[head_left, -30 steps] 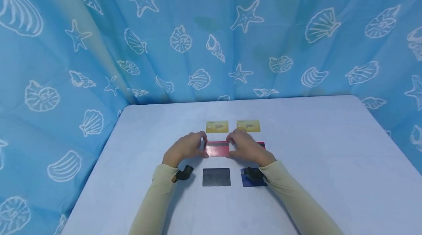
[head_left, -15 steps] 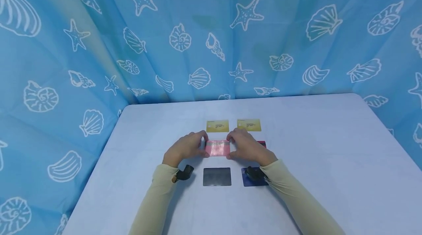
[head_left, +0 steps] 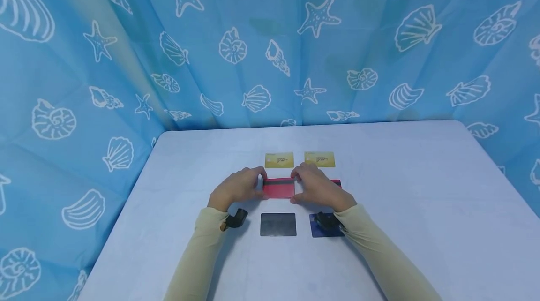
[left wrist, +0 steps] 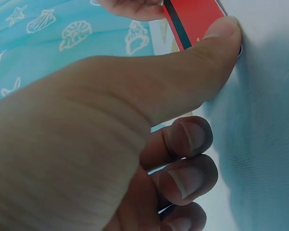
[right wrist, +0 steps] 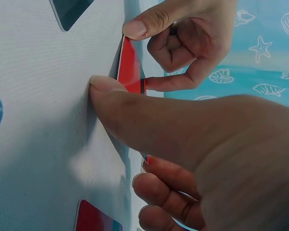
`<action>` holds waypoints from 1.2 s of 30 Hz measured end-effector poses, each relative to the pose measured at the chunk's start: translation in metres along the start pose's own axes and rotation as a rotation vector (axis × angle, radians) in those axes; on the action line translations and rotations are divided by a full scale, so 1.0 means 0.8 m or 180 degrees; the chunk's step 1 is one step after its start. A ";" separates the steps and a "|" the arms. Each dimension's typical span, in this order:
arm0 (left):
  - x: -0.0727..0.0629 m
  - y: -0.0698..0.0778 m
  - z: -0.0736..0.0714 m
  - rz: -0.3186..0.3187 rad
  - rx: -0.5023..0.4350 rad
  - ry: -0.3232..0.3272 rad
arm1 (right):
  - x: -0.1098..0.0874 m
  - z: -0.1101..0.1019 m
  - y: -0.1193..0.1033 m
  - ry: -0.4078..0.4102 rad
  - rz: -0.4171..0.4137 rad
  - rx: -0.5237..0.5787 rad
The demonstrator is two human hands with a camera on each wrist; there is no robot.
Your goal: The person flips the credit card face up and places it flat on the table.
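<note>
Tipped a bit, it seems, the thin red oblong card (head_left: 279, 189) mid-frame has lost its white shine; left hand (head_left: 239, 189) and right hand (head_left: 317, 187) pinch its ends.

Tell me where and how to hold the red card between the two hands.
Probably best by its short ends, left hand from the left, right hand from the right: the red card is thin, and its ends face the hands.

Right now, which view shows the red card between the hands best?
Head: red card shows nearly whole, dark stripe included, between left hand and right hand. Left wrist: part only, cut by frame edge and left thumb. Right wrist: narrow slant, partly behind right thumb.
</note>
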State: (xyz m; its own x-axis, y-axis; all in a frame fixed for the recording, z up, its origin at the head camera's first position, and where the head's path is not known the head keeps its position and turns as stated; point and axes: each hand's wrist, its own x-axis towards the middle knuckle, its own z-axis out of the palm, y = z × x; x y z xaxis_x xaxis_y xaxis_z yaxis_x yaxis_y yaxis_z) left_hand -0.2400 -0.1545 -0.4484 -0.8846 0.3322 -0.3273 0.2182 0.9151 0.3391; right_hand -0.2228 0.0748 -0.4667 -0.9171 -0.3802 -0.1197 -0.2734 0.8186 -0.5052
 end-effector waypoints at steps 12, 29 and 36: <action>0.001 0.005 -0.005 0.0135 0.0011 -0.0008 | -0.001 -0.011 -0.001 -0.0006 0.0116 -0.0031; -0.008 0.018 -0.010 0.0528 -0.0150 0.0321 | -0.011 -0.025 -0.003 0.0147 -0.0253 -0.0008; -0.009 0.020 -0.010 0.0651 -0.0117 0.0389 | -0.014 -0.032 -0.009 0.0211 -0.0349 -0.0009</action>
State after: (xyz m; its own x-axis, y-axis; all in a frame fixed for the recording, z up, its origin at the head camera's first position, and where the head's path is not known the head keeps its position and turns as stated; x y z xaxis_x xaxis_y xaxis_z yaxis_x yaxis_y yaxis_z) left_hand -0.2334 -0.1442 -0.4338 -0.8673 0.4777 -0.1401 0.3848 0.8219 0.4201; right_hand -0.2180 0.0842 -0.4397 -0.8988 -0.4382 -0.0071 -0.3738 0.7750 -0.5096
